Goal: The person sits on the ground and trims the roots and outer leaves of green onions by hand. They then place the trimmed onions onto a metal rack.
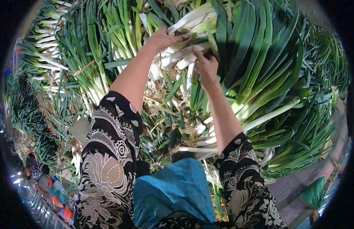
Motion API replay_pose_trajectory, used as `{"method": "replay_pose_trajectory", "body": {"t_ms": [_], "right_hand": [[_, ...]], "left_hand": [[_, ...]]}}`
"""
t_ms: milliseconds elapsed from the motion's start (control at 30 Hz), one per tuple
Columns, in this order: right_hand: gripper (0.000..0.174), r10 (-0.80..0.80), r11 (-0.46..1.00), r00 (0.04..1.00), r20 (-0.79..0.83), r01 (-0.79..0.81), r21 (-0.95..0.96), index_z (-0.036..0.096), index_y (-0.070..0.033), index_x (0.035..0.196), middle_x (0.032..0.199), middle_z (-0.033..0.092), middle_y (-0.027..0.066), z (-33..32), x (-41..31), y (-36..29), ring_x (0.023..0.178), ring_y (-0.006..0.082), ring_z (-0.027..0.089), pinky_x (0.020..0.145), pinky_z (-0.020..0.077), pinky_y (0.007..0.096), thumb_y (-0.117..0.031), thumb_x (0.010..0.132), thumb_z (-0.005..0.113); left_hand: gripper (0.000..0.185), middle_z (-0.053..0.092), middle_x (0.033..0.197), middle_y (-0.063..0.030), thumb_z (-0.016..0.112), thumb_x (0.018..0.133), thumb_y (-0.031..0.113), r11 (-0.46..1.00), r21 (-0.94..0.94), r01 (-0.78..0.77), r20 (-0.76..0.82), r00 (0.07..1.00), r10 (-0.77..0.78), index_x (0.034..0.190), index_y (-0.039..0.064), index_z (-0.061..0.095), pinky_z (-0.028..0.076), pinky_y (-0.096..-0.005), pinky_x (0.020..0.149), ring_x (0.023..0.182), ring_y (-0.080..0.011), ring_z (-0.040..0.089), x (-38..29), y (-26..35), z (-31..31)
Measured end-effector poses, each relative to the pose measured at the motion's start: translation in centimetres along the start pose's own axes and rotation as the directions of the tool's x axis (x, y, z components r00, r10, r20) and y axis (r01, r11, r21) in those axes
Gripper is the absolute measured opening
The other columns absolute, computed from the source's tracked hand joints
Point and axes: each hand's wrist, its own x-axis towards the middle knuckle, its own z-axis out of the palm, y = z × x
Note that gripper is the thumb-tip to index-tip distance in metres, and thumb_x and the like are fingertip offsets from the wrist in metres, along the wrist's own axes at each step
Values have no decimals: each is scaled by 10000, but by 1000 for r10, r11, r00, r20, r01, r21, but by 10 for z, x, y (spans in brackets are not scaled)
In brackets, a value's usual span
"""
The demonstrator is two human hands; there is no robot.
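Observation:
My left hand [165, 40] grips the white shanks of several leeks [194, 20] at the top of the heap, its thumb across them and most of its fingers hidden. Just to the right and lower, my right hand [206, 64] has its fingers bent around a white leek stalk [191, 53]; its fingertips are partly hidden. Below the hands lie more white leek ends, torn skins and roots [165, 94]. A pile of leeks with broad green leaves [254, 57] fans out on the right of my right forearm.
Bunches of leeks [85, 57] lie left of my left arm, and stacked white stalks [48, 43] stand farther left. One loose leek [271, 114] slants across the right pile. A blue cloth [177, 191] covers my lap. A green bag [314, 193] lies at lower right.

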Motion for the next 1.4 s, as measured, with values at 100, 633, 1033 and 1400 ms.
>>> {"method": "replay_pose_trajectory", "body": {"t_ms": [100,633,1033,1400], "right_hand": [[519,18,1000,996,90,-20,21,647,9,1049,910,656,48,-8,5,-8,787,155,596,679,487,304,-344,715,828],[389,102,970,988,117,-125,208,621,-10,1083,916,658,101,-164,-176,-91,776,219,635,704,514,322,-289,812,617],[369,163,964,985,54,-171,203,618,-12,1044,898,654,88,-177,-431,109,801,214,639,708,524,368,-227,758,708],[336,431,878,886,-172,-456,-148,624,-36,1132,939,646,96,-186,-321,266,757,201,583,677,455,360,-212,846,641]], "left_hand": [[1035,669,1026,-164,819,502,701,994,-106,23,-46,999,-28,1179,-44,579,517,-330,852,927,-233,640,-3,-4,19],[363,605,727,-286,524,917,275,971,-125,-206,-359,921,150,921,-87,559,522,-475,588,659,-430,630,-228,116,209],[236,624,856,-258,557,810,149,945,67,-321,-25,946,323,924,-54,595,480,-489,749,828,-425,611,-480,-102,274],[686,507,1288,-289,586,879,389,796,-191,575,278,809,-518,1438,56,370,409,-408,1012,1181,-385,513,-454,-193,252]]}}
